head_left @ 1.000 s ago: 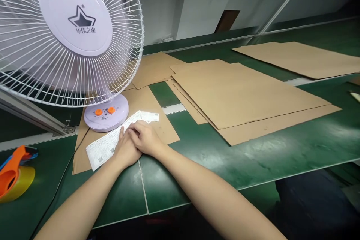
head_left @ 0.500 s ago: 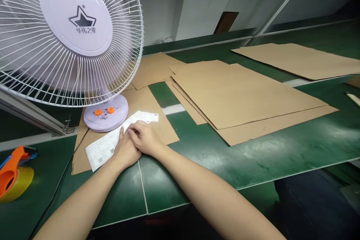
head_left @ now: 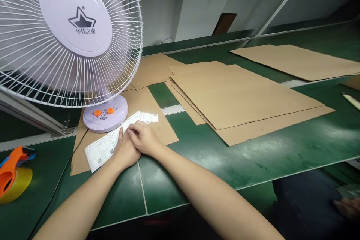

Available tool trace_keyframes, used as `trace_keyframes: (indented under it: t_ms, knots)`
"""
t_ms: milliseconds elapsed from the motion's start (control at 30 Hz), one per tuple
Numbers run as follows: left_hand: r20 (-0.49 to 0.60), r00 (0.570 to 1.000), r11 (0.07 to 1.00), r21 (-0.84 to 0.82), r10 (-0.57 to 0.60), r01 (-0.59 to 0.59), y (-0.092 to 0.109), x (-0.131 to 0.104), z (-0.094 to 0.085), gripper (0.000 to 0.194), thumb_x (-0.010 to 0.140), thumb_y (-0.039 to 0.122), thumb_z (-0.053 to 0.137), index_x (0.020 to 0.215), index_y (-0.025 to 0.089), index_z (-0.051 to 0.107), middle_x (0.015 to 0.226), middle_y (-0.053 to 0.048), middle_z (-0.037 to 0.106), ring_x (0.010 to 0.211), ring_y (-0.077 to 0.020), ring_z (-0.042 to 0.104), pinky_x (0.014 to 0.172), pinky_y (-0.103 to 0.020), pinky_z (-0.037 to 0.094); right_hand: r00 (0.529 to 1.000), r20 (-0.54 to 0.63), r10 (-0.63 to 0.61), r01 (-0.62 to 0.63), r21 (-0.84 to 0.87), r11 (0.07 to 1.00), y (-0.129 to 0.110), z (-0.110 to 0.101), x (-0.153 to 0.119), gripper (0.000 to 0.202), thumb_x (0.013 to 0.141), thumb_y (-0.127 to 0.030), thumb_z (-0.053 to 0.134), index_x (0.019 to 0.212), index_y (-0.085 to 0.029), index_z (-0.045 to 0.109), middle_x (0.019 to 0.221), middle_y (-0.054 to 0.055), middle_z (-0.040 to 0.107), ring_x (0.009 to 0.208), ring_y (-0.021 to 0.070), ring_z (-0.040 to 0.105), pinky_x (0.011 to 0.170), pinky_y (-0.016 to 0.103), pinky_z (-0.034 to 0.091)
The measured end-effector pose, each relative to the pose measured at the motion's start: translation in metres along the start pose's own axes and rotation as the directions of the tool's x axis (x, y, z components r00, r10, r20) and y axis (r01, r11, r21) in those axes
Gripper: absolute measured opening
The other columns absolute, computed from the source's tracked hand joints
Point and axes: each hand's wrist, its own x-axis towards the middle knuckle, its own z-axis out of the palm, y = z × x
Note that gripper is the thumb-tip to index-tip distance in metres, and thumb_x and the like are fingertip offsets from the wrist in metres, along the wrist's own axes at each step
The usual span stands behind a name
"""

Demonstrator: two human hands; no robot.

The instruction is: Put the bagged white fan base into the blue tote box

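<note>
My left hand (head_left: 126, 150) rests on the near edge of a printed paper sheet (head_left: 102, 149). One of its fingers points forward over the sheet; the others are mostly covered by my right hand (head_left: 144, 138). That right hand lies across the left with its fingers bent inward and closed; anything between them is hidden. Under the sheet is a flat piece of cardboard (head_left: 157, 124), partly beneath the base of a pale purple desk fan (head_left: 105, 114). A narrower printed slip (head_left: 150, 117) shows beyond my right fingers.
An orange tape dispenser (head_left: 11, 172) with yellow tape stands at the left, near the fan's black cord (head_left: 60, 180). Stacked cardboard sheets (head_left: 242, 93) lie right of my hands, with more cardboard (head_left: 298, 60) farther back. The green table (head_left: 202, 161) ends at its front edge below.
The view has shifted very slightly. My hands stay together in the same place on the paper. At the lower right, a blurred skin-toned patch has come into view beside dark cloth.
</note>
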Motion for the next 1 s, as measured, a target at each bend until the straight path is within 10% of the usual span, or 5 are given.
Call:
trace_keyframes:
  t_ms: [1000]
  knots:
    - [-0.006,1.000,1.000,0.010,-0.003,0.003,-0.0003,-0.0004,0.0013,0.066,0.101,0.024,0.052,0.166,0.019,0.046,0.160,-0.015,0.058,0.158,-0.0339,0.042,0.138,-0.068,0.007,0.999,0.014,0.042,-0.042,0.026,0.999,0.0027,0.0015,0.0006,0.013,0.098,-0.007,0.068,0.096,-0.020,0.072,0.093,0.004,0.066,0.092,0.0221,0.063,0.088,0.036,0.052]
